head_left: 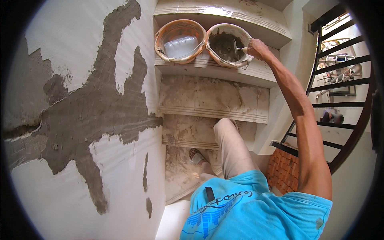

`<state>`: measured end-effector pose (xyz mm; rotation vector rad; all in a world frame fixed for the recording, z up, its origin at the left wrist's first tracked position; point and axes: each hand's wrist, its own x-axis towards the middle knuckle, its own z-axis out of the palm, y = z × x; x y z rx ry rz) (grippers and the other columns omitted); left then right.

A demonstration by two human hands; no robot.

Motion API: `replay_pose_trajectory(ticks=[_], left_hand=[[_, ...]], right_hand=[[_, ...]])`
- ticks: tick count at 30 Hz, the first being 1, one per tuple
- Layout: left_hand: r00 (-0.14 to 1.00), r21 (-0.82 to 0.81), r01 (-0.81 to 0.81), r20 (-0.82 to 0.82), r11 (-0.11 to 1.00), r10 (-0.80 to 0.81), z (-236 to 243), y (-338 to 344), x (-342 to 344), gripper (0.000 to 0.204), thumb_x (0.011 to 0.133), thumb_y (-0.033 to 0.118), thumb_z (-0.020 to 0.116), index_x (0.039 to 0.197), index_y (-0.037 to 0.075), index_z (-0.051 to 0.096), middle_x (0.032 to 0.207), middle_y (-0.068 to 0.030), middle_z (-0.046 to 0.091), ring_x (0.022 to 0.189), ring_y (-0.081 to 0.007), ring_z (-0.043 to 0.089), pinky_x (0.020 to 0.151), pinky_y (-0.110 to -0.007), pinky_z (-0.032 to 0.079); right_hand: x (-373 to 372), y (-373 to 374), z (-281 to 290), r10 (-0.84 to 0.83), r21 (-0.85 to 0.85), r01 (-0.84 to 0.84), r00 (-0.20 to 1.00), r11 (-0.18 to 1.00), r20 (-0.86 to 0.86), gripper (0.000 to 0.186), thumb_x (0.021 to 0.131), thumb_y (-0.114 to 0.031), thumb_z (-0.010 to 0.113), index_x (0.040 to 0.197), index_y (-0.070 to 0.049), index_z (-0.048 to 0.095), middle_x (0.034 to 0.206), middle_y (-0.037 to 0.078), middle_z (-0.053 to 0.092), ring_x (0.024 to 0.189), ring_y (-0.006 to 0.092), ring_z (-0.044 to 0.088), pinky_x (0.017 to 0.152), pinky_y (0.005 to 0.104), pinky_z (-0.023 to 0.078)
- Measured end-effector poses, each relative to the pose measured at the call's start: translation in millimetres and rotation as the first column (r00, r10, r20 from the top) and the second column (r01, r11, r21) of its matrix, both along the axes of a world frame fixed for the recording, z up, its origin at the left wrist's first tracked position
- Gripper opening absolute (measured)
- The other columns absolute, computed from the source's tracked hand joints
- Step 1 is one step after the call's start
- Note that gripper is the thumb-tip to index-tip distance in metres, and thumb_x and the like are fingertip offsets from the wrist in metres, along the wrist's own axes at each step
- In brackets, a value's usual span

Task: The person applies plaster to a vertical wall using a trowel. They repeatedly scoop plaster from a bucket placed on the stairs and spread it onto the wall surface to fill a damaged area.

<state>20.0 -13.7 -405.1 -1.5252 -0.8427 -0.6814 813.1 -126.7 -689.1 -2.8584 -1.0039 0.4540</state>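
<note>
My right hand (258, 49) is at full reach over the stairs, its fingers closed around the pale handle of a trowel (239, 49). The trowel's metal blade dips into grey wet mortar (222, 41) inside a mortar-smeared bucket (209, 49), by the right side of its rim. Touching that bucket on its left is an orange bucket (161, 51) with a crusted rim, holding a clear plastic container or bag (182, 46); which of these it is I cannot tell. Both buckets stand on one stair tread. My left hand is out of view.
Grey mortar patches (94, 114) spread over the white wall (124, 188) at the left. Stained stair treads (212, 96) climb ahead, and my feet are on the lower ones. A black-barred railing (340, 105) runs along the right, above orange bricks (280, 170). Beyond it, things lie below.
</note>
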Motion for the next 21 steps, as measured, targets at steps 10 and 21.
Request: replay_pose_trajectory(ticks=[10,21], left_hand=[[1.0,-0.017,0.003,0.013,1.0,-0.003,0,0,-6,0.059,0.106,0.047,0.048,0.147,0.005,0.052,0.156,-0.0245,0.044,0.146,-0.0508,0.034,0.113,-0.07,0.031],[0.999,-0.032,-0.007,0.043,0.999,0.008,-1,-1,0,0.061,0.106,0.049,0.047,0.148,0.004,0.051,0.158,-0.0263,0.041,0.147,-0.0517,0.033,0.113,-0.07,0.03]], right_hand=[[0,10,-20,-0.05,0.055,0.054,0.997,0.997,-0.062,0.031,0.082,-0.017,0.058,0.09,0.008,0.074,0.086,0.029,0.073,0.079,0.0421,0.074,0.075,0.0489,0.06],[34,0,-64,0.554,-0.193,-0.528,0.824,0.827,0.117,0.03,0.082,-0.022,0.066,0.079,0.007,0.073,0.071,0.022,0.07,0.064,0.0336,0.071,0.06,0.0442,0.056]])
